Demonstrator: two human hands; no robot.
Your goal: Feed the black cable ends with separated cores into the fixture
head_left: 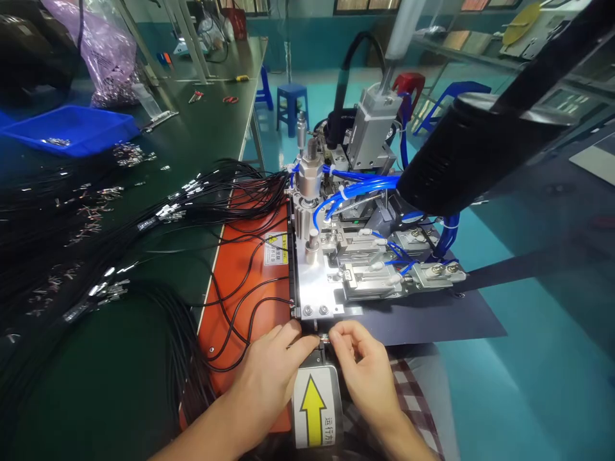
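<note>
At the near end of the metal machine (314, 291), my two hands meet around a small silvery connector (325, 338). My right hand (364, 366) pinches it from the right between thumb and curled fingers. From the left, my left hand (269, 365) reaches in with bent fingers, its thumb tip at the connector's left end. Whatever lies under those left fingers is hidden. Just below both hands sits a white label with a yellow arrow (314, 410). Black cables (235, 320) loop over the orange base (230, 262) to a dark strip along the machine's left side.
Bundles of black cables with metal ends (168, 211) cover the green table (192, 121) at left. A blue tray (72, 131) stands farther back. Blue air tubes (368, 186) cross the machine, and a thick black cylinder (461, 153) hangs over its right side. Blue stools (292, 105) stand beyond.
</note>
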